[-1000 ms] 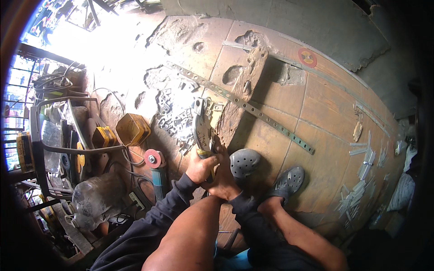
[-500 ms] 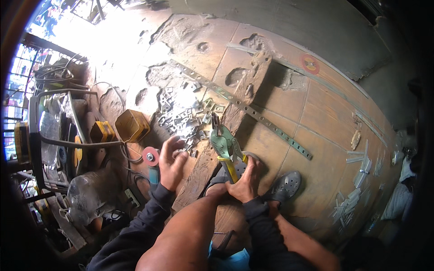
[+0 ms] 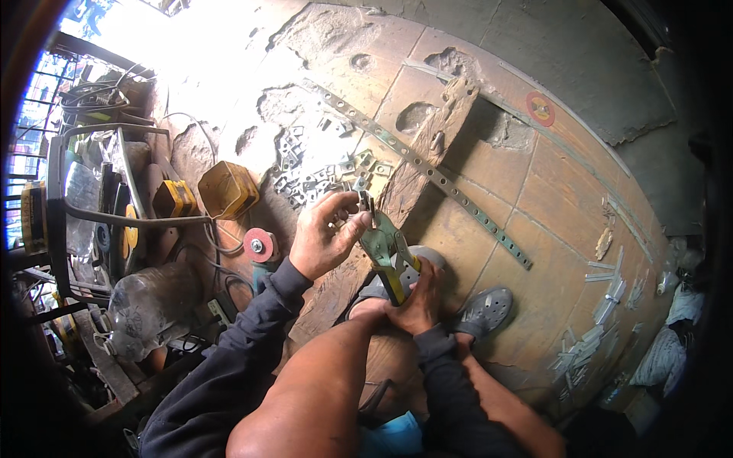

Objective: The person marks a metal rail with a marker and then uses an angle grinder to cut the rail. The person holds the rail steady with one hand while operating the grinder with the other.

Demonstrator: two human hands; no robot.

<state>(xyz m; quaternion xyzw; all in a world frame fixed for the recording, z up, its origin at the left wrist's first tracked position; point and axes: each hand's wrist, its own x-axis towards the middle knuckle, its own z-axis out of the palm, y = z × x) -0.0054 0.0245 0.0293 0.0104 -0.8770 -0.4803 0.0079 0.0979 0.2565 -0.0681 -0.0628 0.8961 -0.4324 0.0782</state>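
My right hand [image 3: 418, 299] is wrapped round the yellow-gripped handles of green locking pliers [image 3: 384, 243], whose jaws point away from me. At the jaw tips, my left hand [image 3: 328, 235] pinches a small metal plate [image 3: 360, 184]. The fingers partly hide the plate, and I cannot tell whether the jaws clamp it. Just beyond lies a heap of similar small metal plates [image 3: 305, 179], some with holes. A long perforated metal strip [image 3: 427, 172] rests across a rough wooden beam [image 3: 447, 122] near my right foot.
An angle grinder with a red disc [image 3: 258, 245] lies left of my left forearm. Beyond it stand a cut yellow container [image 3: 227, 191], a metal frame [image 3: 137, 243] and a clear plastic jug [image 3: 153, 309]. Thin metal strips [image 3: 584, 347] and a red disc [image 3: 540, 109] lie at right.
My left hand has moved from beside the heap, up and right to the pliers' jaws, with a small metal plate now at its fingertips. My right hand keeps hold of the pliers.
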